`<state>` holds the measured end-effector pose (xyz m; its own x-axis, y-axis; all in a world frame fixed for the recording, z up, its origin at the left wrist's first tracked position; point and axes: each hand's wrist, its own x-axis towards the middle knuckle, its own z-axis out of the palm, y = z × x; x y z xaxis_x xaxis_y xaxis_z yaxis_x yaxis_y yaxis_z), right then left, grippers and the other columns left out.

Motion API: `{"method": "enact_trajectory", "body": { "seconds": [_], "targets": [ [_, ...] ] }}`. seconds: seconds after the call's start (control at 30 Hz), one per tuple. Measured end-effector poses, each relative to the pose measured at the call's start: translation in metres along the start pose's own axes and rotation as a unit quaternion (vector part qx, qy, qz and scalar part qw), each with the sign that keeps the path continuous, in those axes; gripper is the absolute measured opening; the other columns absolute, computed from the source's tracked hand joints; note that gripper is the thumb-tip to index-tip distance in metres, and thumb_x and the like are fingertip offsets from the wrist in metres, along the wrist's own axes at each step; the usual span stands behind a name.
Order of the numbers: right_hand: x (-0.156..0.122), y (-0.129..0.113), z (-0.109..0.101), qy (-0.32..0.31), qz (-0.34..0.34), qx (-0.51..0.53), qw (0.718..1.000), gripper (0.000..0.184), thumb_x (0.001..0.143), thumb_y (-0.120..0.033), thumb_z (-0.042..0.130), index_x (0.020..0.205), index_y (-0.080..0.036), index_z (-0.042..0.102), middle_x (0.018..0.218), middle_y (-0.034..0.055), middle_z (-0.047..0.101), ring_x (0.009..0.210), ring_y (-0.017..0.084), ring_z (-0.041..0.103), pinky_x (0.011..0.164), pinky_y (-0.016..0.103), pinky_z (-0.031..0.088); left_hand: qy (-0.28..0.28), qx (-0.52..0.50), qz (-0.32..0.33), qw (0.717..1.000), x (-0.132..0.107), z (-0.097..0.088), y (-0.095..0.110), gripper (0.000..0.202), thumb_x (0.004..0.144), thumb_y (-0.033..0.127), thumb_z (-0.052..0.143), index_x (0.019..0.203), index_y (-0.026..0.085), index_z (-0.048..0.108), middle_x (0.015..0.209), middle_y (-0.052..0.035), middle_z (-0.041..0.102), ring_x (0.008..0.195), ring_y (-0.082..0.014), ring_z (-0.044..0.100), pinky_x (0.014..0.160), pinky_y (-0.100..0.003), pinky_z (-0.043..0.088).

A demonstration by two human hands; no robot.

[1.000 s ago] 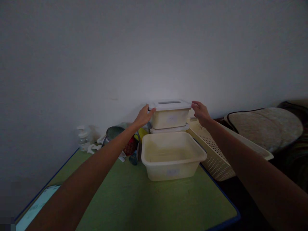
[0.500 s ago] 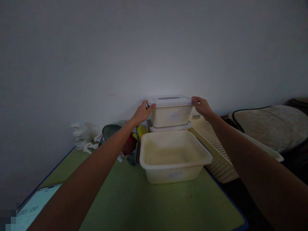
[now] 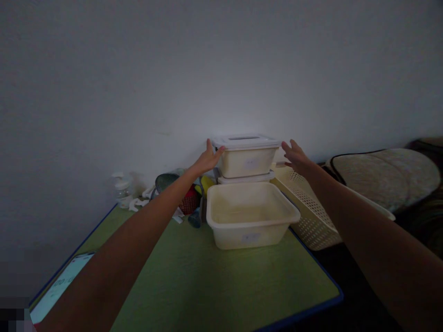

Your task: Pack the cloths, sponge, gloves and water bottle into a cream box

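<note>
The left grip (image 3: 206, 160) is open, its thumb and raised forefinger spread wide at the left corner of a lidded plastic container (image 3: 247, 162). The thumb overlaps the front edge of the container's lid (image 3: 251, 144); I cannot tell whether it touches. The right grip (image 3: 296, 157) is open and holds nothing, its fingers parted just beside the right corner of that lid.

The green surface (image 3: 207, 281), edged in blue, runs back toward a plain grey wall (image 3: 221, 69), in dim light. At its left edge lies a phone (image 3: 57, 290) with a lit screen, partly covered by the left forearm. Farther back on the left are a pump bottle (image 3: 122, 192), a dark round mesh piece (image 3: 166, 181), a red mesh basket (image 3: 189, 204) and a yellow item (image 3: 207, 181), crowded close together. A long perforated cream basket (image 3: 313, 230) stands beside the right edge, and beyond it rests a beige cushion (image 3: 384, 170) with dark piping.

The lidded container sits level near the wall, on top of a lower white lid (image 3: 247, 179); what lies under that is hidden. It is cream, rectangular and slightly tapered, with a faint label on its front and a narrow dark strip across its white top. In front stands an open cream tub (image 3: 233, 236) with rounded corners, a wide rim and a similar label.
</note>
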<state>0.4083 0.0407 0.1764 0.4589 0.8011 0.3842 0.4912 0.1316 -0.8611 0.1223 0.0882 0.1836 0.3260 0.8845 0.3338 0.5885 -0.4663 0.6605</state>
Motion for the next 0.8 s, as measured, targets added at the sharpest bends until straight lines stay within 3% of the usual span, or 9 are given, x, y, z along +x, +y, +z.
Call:
{"method": "enact_trajectory", "body": {
  "seconds": [0.1,0.27,0.37,0.63,0.8],
  "targets": [
    [-0.016,0.001,-0.005,-0.006,0.059,0.024,0.998,0.047,0.090,-0.041,0.048,0.132,-0.022,0.040,0.135,0.0112,0.041,0.113,0.026,0.049,0.090,0.049,0.044,-0.004,-0.017,0.009,1.000,-0.010,-0.005,-0.008,0.081,0.089,0.056,0.029,0.143,0.001,0.003,0.149,-0.0213,0.017,0.137,-0.0262,0.025,0.109,-0.032,0.021],
    [-0.041,0.010,-0.007,-0.081,0.093,0.054,0.991,0.039,0.090,-0.041,0.048,0.122,-0.019,0.049,0.124,0.0098,0.051,0.104,0.022,0.055,0.086,0.043,0.046,-0.023,-0.057,0.005,0.998,-0.031,-0.002,-0.026,0.077,0.089,0.055,0.032,0.144,0.005,0.010,0.138,-0.0192,0.044,0.132,-0.0264,0.036,0.107,-0.035,0.027],
    [-0.055,0.022,-0.004,-0.136,0.105,0.072,0.982,0.033,0.090,-0.040,0.048,0.114,-0.018,0.054,0.116,0.0087,0.057,0.095,0.019,0.059,0.080,0.038,0.049,-0.033,-0.084,0.010,0.996,-0.048,0.005,-0.037,0.071,0.089,0.050,0.034,0.144,0.009,0.015,0.131,-0.0158,0.052,0.128,-0.0245,0.041,0.105,-0.036,0.030],
    [-0.089,0.046,0.004,-0.235,0.092,0.145,0.957,0.028,0.081,-0.039,0.058,0.097,-0.016,0.063,0.101,0.0077,0.067,0.083,0.017,0.064,0.075,0.035,0.051,-0.006,-0.164,0.032,0.986,-0.093,0.027,-0.074,0.067,0.085,0.049,0.042,0.141,0.015,0.027,0.139,-0.0143,0.043,0.132,-0.0239,0.036,0.108,-0.039,0.028],
    [-0.106,0.060,0.009,-0.232,0.061,0.185,0.953,0.042,0.071,-0.048,0.059,0.102,-0.020,0.063,0.094,0.0058,0.070,0.084,0.024,0.065,0.072,0.037,0.052,0.039,-0.243,0.035,0.969,-0.124,0.053,-0.093,0.073,0.084,0.052,0.042,0.143,0.017,0.017,0.150,-0.0124,0.025,0.138,-0.0213,0.023,0.112,-0.037,0.020]
  ]
}}
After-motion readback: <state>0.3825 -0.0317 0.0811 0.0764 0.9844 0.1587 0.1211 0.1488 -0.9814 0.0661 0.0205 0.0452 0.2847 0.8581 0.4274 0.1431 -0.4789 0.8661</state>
